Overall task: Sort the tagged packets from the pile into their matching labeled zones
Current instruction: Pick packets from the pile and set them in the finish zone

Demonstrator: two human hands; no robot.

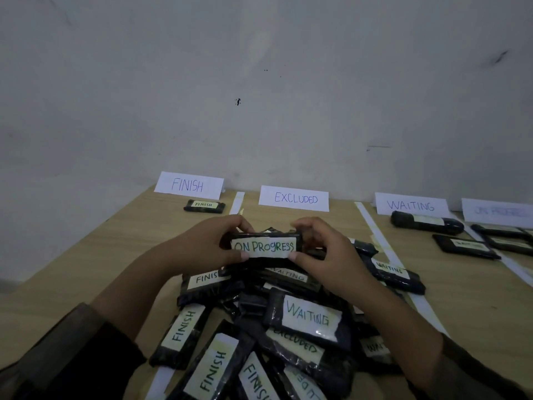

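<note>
- ON PROGRESS packet (266,246) is held roughly level just above the pile (274,327), tag facing the camera. It sits in front of the EXCLUDED sign (294,198), well apart from its own zone at far right.
- Grip: left hand (207,246) pinches the left end and right hand (326,255) pinches the right end. Thumbs are on the near lower edge, fingers (305,225) curled over the top.
- Handling, my read: a small dark film-wrapped block, likely light and fairly stiff. The film is glossy, so probably slick. Holding across the short ends, as now, looks safest, and one hand should manage the carry. Keep off the paper tag's edge.
- Pile: loose and overlapping, packets at all angles. Readable tags are FINISH (several, near left), WAITING (centre and right) and EXCLUDED (partly covered). It will likely slide if dug into from below.
- Signs along the wall (259,82), left to right: FINISH sign (189,185), EXCLUDED sign, WAITING sign (411,204), then a fourth sign (497,212) — blurred and cut off, appears to read ON PROGRESS.
- Already placed: one FINISH packet (204,205) below its sign. The WAITING-zone packets (427,222) and far-right packets (501,230) have tags too blurred to read.
- White strips (380,241) on the table (86,255) divide the zones.
- No brands visible — all the writing is handwritten.
</note>
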